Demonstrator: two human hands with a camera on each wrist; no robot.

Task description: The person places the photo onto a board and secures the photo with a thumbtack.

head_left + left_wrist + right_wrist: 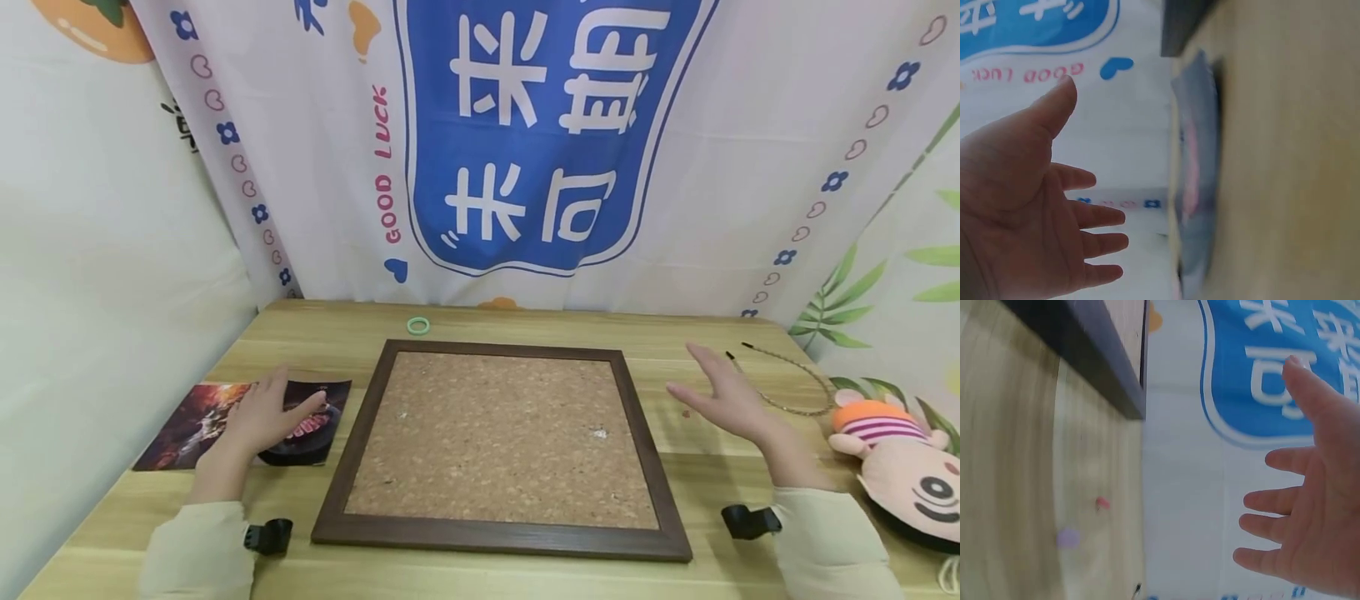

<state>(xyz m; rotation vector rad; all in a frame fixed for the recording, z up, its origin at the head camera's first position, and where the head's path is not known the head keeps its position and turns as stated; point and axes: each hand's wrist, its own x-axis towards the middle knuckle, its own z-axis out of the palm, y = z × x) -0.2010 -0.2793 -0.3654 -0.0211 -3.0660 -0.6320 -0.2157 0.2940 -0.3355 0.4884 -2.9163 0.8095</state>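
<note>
A cork board [495, 467] in a dark brown wooden frame [495, 533] lies flat in the middle of the table. To its left are glossy picture prints, one reddish [176, 425] and one dark print [300, 454] showing food on a plate. My left hand [255, 421] hovers above these prints, fingers extended and thumb apart; its palm [1016, 212] holds nothing in the left wrist view. On the board's other side my right hand [731, 404] is raised over the table, fingers spread and holding nothing. Below it lies a small red piece [1102, 504], with a blurred purple dot [1067, 538] nearby.
A pale green ring [417, 326] lies behind the board. At the right back rests a braided cord [813, 379] with black tips. Next to it is a plush toy [911, 475] at the table's right edge. Printed curtains [322, 208] hang behind the table [360, 325].
</note>
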